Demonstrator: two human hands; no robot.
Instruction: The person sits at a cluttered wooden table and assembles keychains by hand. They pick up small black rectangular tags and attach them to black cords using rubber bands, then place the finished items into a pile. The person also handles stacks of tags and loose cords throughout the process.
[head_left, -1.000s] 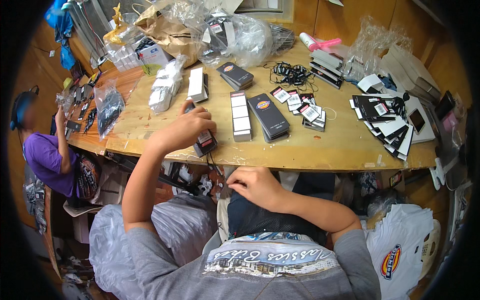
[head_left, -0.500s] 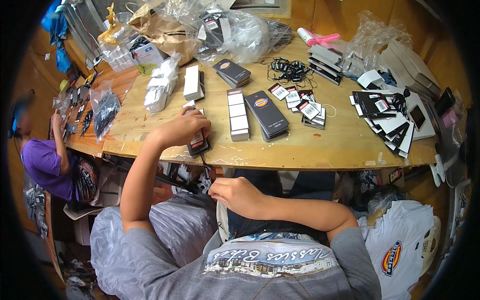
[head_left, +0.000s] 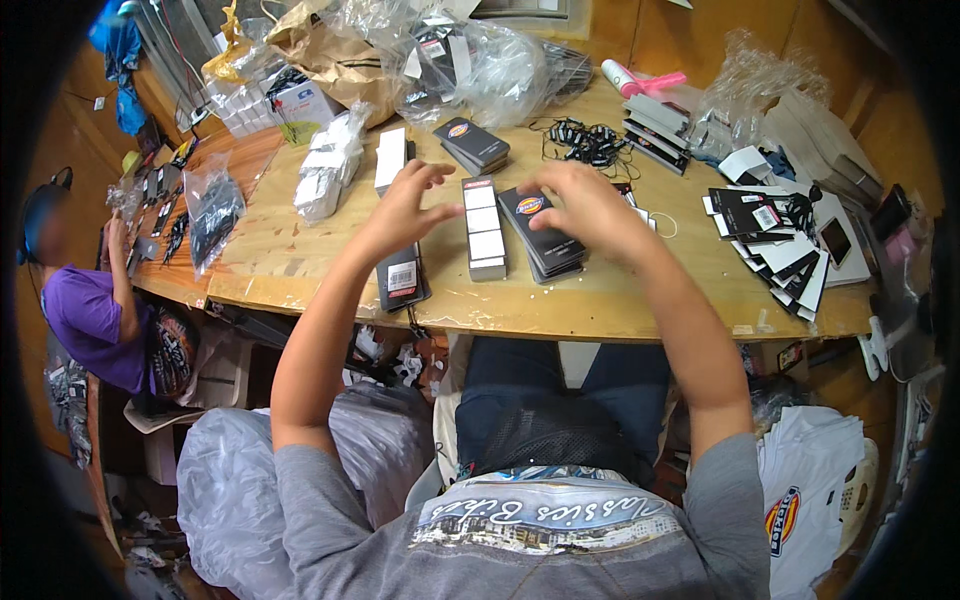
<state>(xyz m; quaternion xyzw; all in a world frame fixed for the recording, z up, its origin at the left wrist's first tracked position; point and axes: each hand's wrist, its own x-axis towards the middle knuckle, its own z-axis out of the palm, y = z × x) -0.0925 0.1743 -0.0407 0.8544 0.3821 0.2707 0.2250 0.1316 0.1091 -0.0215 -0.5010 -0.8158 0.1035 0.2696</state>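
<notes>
Both my hands are raised over the wooden table (head_left: pixel 300 270). My left hand (head_left: pixel 405 208), its fingers apart and empty, hovers between a pile of black hang tags (head_left: pixel 403 285) at the near edge and a narrow stack of white stickers (head_left: pixel 486 232). Over the right side of a stack of black cardboard hang tags (head_left: pixel 540 240) is my right hand (head_left: pixel 592 212), thumb and fingers apart with nothing between them. I cannot tell whether it touches the stack. Small barcoded tags beyond it are mostly hidden by this hand.
Farther back lie another black tag stack (head_left: pixel 472 146), a white card stack (head_left: pixel 390 158) and tangled black cords (head_left: pixel 580 142). Fanned tags (head_left: pixel 770 240) and a phone (head_left: pixel 833 234) are at the right. Plastic bags (head_left: pixel 500 75) line the back. A person in purple (head_left: pixel 95 325) works at the left.
My left hand has lifted off the tags at the near edge and moved away from me. My right hand has risen from near my lap to over the black tag stack.
</notes>
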